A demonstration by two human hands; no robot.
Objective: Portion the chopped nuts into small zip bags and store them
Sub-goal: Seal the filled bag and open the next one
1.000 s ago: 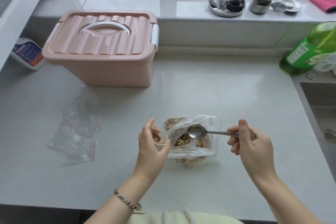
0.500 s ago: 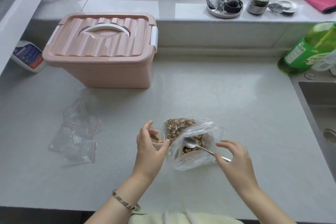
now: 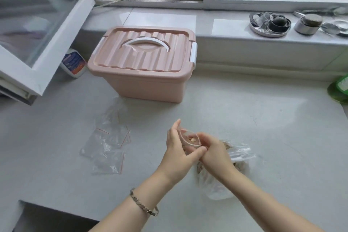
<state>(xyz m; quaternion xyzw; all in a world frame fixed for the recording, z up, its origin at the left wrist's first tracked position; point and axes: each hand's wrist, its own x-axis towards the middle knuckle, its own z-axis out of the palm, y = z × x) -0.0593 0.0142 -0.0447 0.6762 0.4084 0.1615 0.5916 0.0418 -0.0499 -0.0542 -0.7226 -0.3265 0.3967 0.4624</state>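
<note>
An open window sash [image 3: 37, 30] swings in over the far left of the bench [image 3: 263, 122], and a white bottle [image 3: 73, 63] stands just behind its lower corner. Beside the bottle sits a pink box [image 3: 143, 66], lid on, its white handle [image 3: 147, 43] lying flat. In front of the box, a loose heap of empty zip bags [image 3: 107, 145] lies flat on the bench, red seal lines showing.

Near the middle, the left hand [image 3: 178, 149], a bracelet [image 3: 144, 205] on its wrist, pinches one side of a small zip bag [image 3: 189, 139] between thumb and fingers. The bag's mouth is open and a few bits of nuts [image 3: 192, 139] show inside it. The right hand [image 3: 212, 149] meets it from the other side, its grip closed on the same bag's rim, touching the left thumb. Both hands hold the bag just above the bench.

Under and behind the right wrist lies the big bag [image 3: 235, 158], crumpled clear plastic with brown chopped nuts in it, resting on the bench; it is blurred.

Up on the sill [image 3: 216, 24] to the right are a round metal tray [image 3: 269, 24] of small items and a metal cup [image 3: 307, 24]. A green bottle [image 3: 339, 90] is cut off at the right edge.
</note>
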